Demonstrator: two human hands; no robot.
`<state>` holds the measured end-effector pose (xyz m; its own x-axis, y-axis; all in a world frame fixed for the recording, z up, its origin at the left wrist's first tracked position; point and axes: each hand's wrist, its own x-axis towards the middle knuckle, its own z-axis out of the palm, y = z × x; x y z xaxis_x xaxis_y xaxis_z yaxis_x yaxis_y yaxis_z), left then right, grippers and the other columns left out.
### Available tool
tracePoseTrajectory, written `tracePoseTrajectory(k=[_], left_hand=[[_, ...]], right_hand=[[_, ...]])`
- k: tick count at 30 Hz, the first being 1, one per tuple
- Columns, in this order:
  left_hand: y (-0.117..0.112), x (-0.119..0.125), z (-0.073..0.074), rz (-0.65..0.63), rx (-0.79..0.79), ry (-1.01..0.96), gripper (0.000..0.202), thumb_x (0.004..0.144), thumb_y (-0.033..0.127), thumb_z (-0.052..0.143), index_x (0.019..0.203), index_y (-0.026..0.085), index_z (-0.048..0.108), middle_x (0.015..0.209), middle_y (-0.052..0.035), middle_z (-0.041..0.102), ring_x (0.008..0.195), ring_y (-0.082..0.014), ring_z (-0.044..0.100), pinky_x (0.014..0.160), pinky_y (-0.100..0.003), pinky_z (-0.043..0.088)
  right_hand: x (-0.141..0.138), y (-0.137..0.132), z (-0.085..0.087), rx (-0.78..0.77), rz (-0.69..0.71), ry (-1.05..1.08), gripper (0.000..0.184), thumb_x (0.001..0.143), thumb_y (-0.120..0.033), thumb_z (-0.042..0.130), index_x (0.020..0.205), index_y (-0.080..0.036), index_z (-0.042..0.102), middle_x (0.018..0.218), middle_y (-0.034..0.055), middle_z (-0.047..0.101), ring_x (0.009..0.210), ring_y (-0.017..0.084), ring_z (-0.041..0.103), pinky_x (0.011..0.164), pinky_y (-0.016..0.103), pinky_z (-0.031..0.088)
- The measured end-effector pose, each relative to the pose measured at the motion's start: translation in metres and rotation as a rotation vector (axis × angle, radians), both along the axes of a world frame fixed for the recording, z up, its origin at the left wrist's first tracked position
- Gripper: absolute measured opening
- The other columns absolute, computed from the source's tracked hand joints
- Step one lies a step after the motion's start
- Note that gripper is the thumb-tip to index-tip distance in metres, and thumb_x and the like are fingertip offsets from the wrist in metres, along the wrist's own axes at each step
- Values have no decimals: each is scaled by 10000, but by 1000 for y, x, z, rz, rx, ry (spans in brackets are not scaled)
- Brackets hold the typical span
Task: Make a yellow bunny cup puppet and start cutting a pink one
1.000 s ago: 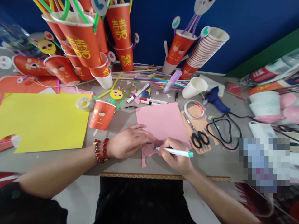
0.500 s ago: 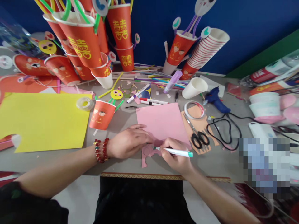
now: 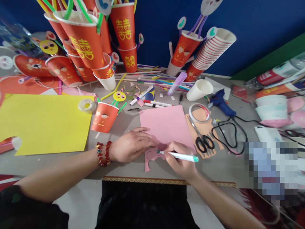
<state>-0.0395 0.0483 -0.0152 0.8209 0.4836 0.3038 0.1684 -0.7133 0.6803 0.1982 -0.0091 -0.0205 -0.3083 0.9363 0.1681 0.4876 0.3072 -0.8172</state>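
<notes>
A sheet of pink paper point(image 3: 164, 122) lies in front of me, its lower edge cut into curves. My left hand point(image 3: 133, 144) rests flat on its lower left part, fingers stretched out. In my right hand point(image 3: 179, 159) is a white marker pen point(image 3: 182, 156) with a green end, pinched between thumb and fingers. The green tip touches the paper close to a drawn circle. Right of the sheet, black-handled scissors point(image 3: 201, 140) lie on a piece of orange paper point(image 3: 215, 144).
Yellow paper point(image 3: 47, 124) with a tape roll point(image 3: 86, 105) covers the left. A red paper cup point(image 3: 105, 117) stands beside it. Stacked cups point(image 3: 209, 51) and pipe cleaners line the back. At the right are a tape ring point(image 3: 199, 113) and a blue glue gun point(image 3: 223, 103) with a looped cord.
The marker tip and my right hand have shifted very slightly to the right on the pink paper. My left hand stays in place. The view has moved a little.
</notes>
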Motion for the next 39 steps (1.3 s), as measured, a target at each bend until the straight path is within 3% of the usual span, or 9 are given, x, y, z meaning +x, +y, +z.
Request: tracePoseTrajectory(k=[11,39], left_hand=[[0,0,0,5,-13,5,294,958,134,412,1204,199,560,1140,-88,750,1085,-202,690,1142,-471,370],[0,0,-1,-4,-15,0,335,927,94,435,1223,205,545,1166,-77,743,1101,-201,681,1151,-472,353]], right_hand=[[0,0,1,4,19,-1,187,834,-114,528,685,-223,498,579,-42,554,508,124,500,514,250,376],[2,-2,-1,14,-13,-33,191,865,-149,530,691,-224,512,592,-23,585,524,139,523,530,263,411]])
